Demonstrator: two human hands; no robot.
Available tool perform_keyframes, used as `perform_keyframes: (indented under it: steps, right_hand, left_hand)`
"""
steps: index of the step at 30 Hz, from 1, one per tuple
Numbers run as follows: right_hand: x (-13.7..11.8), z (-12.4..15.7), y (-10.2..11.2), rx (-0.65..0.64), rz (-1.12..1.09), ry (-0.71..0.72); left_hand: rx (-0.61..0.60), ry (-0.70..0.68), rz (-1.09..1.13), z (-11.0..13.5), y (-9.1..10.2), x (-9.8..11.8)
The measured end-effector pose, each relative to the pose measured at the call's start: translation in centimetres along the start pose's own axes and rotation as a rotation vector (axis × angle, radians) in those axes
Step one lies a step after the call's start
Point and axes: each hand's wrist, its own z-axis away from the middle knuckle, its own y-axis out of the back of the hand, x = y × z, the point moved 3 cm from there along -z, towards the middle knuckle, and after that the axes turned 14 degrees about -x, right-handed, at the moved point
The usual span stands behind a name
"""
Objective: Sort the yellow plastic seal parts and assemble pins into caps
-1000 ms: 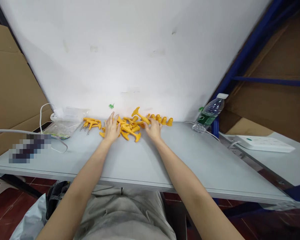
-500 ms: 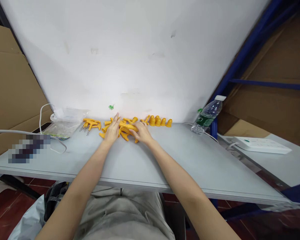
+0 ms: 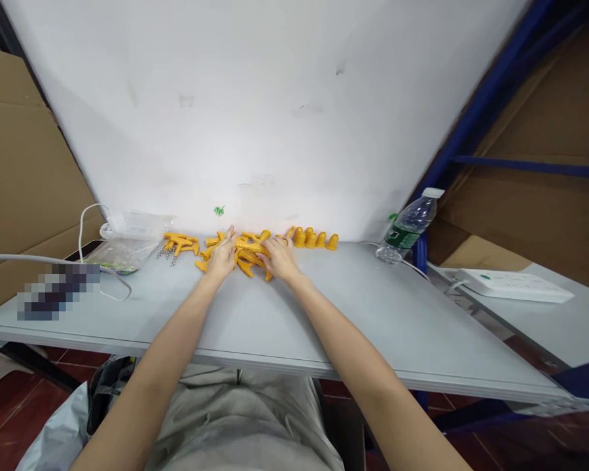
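Observation:
A pile of yellow plastic pieces (image 3: 246, 267) lies between my two hands near the back of the table. My left hand (image 3: 222, 260) stands at the pile's left side, fingers stretched out, its palm against the pieces. On top, a long ribbed yellow plastic piece (image 3: 252, 247) spans from my left palm to my right hand (image 3: 281, 258). The fingers of my right hand curl around its right end, partly hiding it. Yellow handles with metal spirals (image 3: 180, 244) lie together farther left. Several yellow caps (image 3: 321, 239) stand in a group to the right of the pile.
A clear plastic bag (image 3: 127, 252) and a white cable (image 3: 81, 229) lie at the left. On the right, a water bottle (image 3: 406, 229) leans by the blue frame (image 3: 451, 147), with a white power strip (image 3: 515, 286) beyond it. A white panel (image 3: 275, 118) rises behind the table (image 3: 353, 314).
Both hands stay at the pile with only a slight shift. My right fingers have drawn in closer around the end of the ribbed piece.

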Motion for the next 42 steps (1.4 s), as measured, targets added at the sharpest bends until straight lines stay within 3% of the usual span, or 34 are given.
perform_keyframes:
  steps: [6, 12, 19, 32, 42]
  right_hand:
    - [-0.4, 0.1, 0.7, 0.093, 0.122, 0.023]
    - [-0.4, 0.3, 0.5, 0.026, 0.078, 0.032]
    - [-0.9, 0.1, 0.1, -0.050, 0.135, 0.016]
    - [0.9, 0.3, 0.2, 0.205, 0.203, -0.051]
    - [1.1, 0.3, 0.2, 0.239, 0.206, -0.067]
  left_hand:
    - [-0.056, 0.132, 0.071, -0.5, -0.5, -0.3]
    - [0.010, 0.018, 0.005, 0.0, -0.6, -0.2]
    - [-0.019, -0.019, -0.020, 0.1, -1.0, -0.3]
    - [0.013, 0.101, -0.062, 0.2, -0.8, 1.6]
    - [-0.068, 0.215, -0.149, 0.4, -0.5, 3.7]
